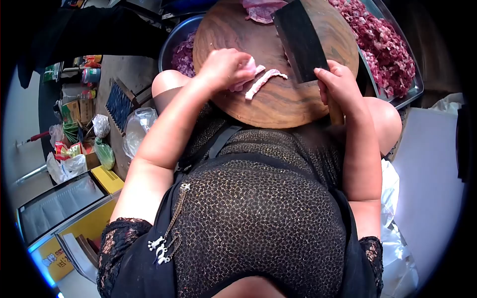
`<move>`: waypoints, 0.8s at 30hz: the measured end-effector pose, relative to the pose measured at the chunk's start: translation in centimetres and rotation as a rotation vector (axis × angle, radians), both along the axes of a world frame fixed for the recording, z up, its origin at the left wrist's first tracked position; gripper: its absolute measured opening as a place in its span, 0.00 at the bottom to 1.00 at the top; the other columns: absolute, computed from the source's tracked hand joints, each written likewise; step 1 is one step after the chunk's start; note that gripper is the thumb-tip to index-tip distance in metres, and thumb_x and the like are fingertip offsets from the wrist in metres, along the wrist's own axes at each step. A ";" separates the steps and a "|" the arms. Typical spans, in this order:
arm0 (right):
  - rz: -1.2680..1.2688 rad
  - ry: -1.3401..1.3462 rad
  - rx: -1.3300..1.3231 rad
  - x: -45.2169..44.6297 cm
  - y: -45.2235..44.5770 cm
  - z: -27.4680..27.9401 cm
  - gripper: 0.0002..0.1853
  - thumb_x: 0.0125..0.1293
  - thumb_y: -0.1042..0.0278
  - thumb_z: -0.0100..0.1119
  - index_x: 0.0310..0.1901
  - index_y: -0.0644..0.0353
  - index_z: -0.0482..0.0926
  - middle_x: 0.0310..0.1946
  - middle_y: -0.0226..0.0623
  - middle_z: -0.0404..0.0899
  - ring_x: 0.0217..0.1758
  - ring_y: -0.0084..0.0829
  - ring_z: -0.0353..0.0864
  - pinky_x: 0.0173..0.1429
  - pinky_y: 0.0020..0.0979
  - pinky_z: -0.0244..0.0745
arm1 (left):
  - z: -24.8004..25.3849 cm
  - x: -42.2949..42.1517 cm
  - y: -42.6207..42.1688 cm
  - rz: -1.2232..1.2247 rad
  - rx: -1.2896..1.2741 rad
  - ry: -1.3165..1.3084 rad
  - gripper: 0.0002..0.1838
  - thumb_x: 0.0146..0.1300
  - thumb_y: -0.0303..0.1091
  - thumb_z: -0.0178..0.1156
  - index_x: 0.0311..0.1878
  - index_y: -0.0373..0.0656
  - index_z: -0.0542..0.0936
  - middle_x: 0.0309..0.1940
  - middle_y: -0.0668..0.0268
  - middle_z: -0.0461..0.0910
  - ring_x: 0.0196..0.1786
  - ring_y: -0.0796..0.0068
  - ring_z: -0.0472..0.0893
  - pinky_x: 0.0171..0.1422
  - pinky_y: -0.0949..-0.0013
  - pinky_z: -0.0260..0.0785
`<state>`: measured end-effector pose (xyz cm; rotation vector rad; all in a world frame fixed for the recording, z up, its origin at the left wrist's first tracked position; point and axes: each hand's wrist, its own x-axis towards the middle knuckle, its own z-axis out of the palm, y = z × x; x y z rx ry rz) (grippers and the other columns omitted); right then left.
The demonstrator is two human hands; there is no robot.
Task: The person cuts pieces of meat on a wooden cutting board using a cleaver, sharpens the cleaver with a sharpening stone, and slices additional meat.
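Observation:
A round wooden chopping board [278,111] lies across my knees. My right hand [340,85] is closed around the wooden handle of a cleaver [301,42], with its broad dark blade over the board's right half. On the board's left side, my left hand [223,68] grips a pale pink piece of meat [246,74], partly covered by the fingers. Just right of it lies a thin pale strip of meat [265,84], apart from the blade. A larger pink slab of meat [262,10] rests at the board's far edge, near the blade's tip.
Left of the board stands a metal bowl [167,44] holding cut meat. A metal tray [418,89] heaped with chopped red meat [382,47] is at the right. Plastic bags [103,153] and boxes sit on the floor at the left. A pale flat surface [427,164] lies right.

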<state>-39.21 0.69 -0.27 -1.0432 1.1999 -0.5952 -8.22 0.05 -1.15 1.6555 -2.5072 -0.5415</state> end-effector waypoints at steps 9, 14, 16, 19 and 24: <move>-0.028 0.028 0.010 -0.4 1.0 -0.2 0.06 0.70 0.67 0.55 0.38 0.60 0.74 0.18 0.27 0.70 0.12 0.22 0.67 0.17 0.26 0.64 | 0.9 -2.1 1.7 0.398 0.429 0.263 0.15 0.61 0.40 0.69 0.43 0.38 0.85 0.36 0.58 0.82 0.44 0.67 0.82 0.48 0.67 0.74; -0.024 0.013 0.004 -0.2 1.0 -0.1 0.06 0.70 0.67 0.55 0.38 0.60 0.73 0.18 0.27 0.70 0.12 0.22 0.67 0.17 0.26 0.64 | -1.7 -2.4 2.3 0.079 -0.087 0.117 0.14 0.58 0.43 0.67 0.39 0.41 0.86 0.35 0.57 0.82 0.42 0.59 0.82 0.47 0.61 0.74; -0.008 0.033 -0.013 -0.2 1.0 -0.3 0.06 0.70 0.67 0.55 0.37 0.59 0.73 0.18 0.27 0.70 0.12 0.22 0.67 0.17 0.26 0.64 | -2.6 -2.4 2.4 0.100 -0.146 0.096 0.14 0.58 0.42 0.66 0.39 0.41 0.86 0.35 0.57 0.82 0.42 0.58 0.82 0.48 0.60 0.75; 0.005 0.048 -0.029 -0.3 0.9 -0.3 0.07 0.70 0.67 0.55 0.35 0.59 0.72 0.17 0.27 0.70 0.12 0.22 0.67 0.17 0.26 0.64 | -2.1 -3.1 1.8 0.138 -0.167 0.054 0.13 0.59 0.41 0.65 0.39 0.41 0.85 0.36 0.56 0.83 0.43 0.57 0.82 0.49 0.60 0.75; 0.004 0.071 -0.036 0.2 0.7 0.2 0.08 0.70 0.66 0.55 0.34 0.58 0.71 0.17 0.27 0.70 0.12 0.22 0.67 0.17 0.26 0.64 | -2.2 -4.9 1.6 0.233 0.024 0.184 0.18 0.60 0.48 0.66 0.43 0.43 0.86 0.40 0.56 0.84 0.44 0.58 0.83 0.51 0.60 0.75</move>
